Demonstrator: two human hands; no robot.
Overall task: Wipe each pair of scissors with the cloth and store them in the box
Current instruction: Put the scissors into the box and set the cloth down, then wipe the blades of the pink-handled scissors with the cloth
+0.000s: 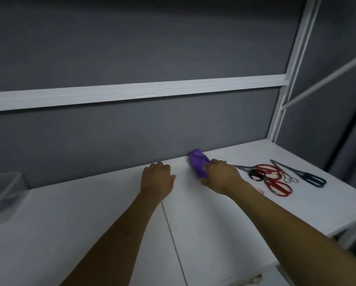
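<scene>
A purple cloth [196, 163] lies bunched on the white table near the grey back wall. My right hand [221, 176] rests on its right end, fingers curled over it. My left hand [157, 178] lies flat on the table left of the cloth, holding nothing. Several pairs of scissors lie in a heap at the right: a black-ringed pair [253, 174], red-handled pairs [276, 181], a small silver pair [289, 178] and a dark blue-handled pair [311, 178]. The grey box [5, 193] stands at the far left edge, partly cut off.
The white table [90, 223] has a seam [173, 234] running toward me between my arms. A grey partition with a white rail [131, 96] closes the back. White frame posts [284, 108] rise at the right corner, where the table's edge drops off.
</scene>
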